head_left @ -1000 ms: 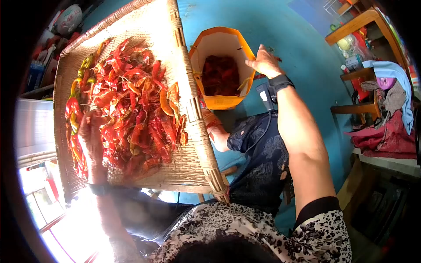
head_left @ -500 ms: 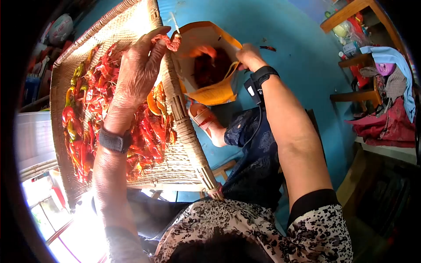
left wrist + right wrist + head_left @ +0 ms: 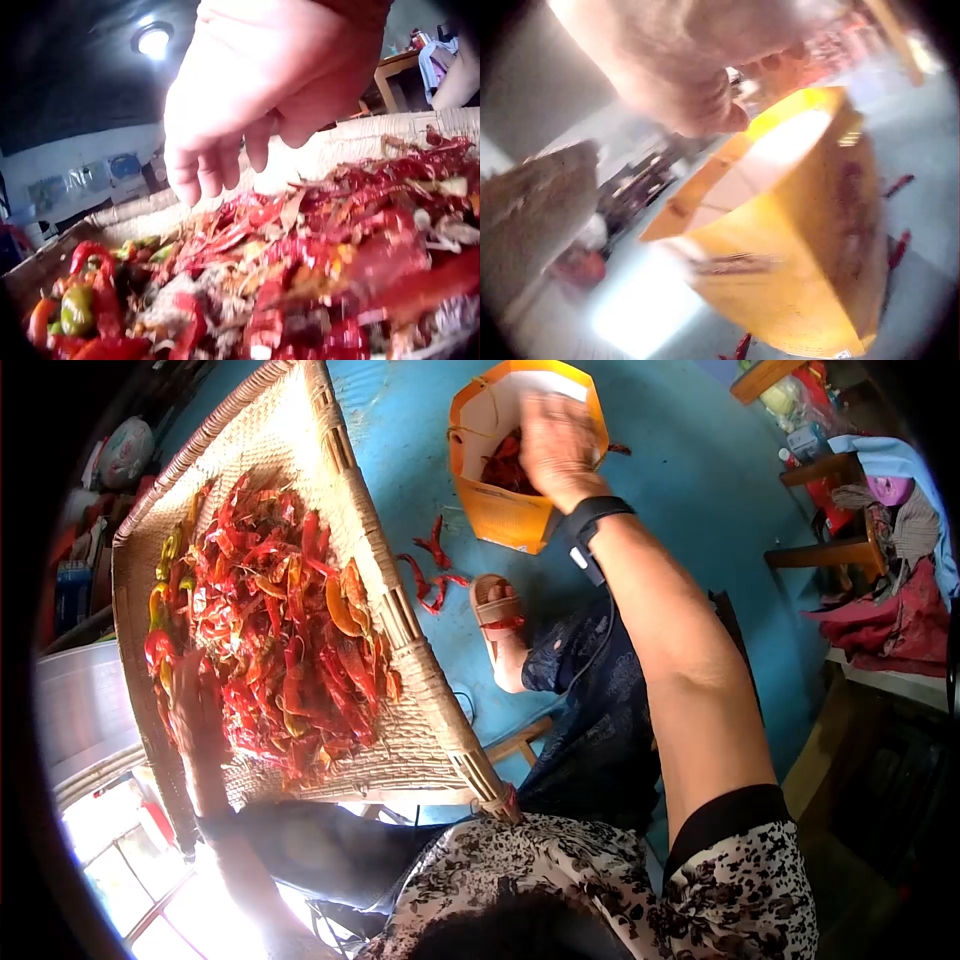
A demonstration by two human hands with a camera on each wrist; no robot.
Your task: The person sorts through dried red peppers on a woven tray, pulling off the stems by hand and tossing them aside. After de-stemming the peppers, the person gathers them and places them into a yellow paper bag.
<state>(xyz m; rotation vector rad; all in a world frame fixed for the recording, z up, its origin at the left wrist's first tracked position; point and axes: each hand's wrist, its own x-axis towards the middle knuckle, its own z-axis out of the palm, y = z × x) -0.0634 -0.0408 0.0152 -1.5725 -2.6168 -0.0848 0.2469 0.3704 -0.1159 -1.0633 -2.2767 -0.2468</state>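
Red, orange and green dried peppers (image 3: 290, 620) (image 3: 315, 255) lie in a woven tray (image 3: 425, 675) (image 3: 142, 217). My left hand (image 3: 195, 715) (image 3: 262, 75), blurred in the head view, is over their left part, fingers loosely bent and no pepper visible in them. A yellow paper bag (image 3: 510, 515) (image 3: 802, 262) with a white inside stands on the floor beyond the tray and holds dark red peppers (image 3: 508, 465). My right hand (image 3: 560, 445) (image 3: 697, 67) extends over the bag's opening, fingers blurred; whether they touch the rim is unclear.
Several red peppers (image 3: 433, 545) lie on the blue floor (image 3: 660, 520) between bag and tray. A sandalled foot (image 3: 500, 620) rests nearby. Wooden furniture (image 3: 830, 560) with cloths (image 3: 895, 635) stands at the right, a pale container (image 3: 90, 700) at the left.
My left hand has gone from the tray's right edge back over the peppers, without its pepper. The bag has shifted away and right; my right hand has moved from its rim to over its opening.
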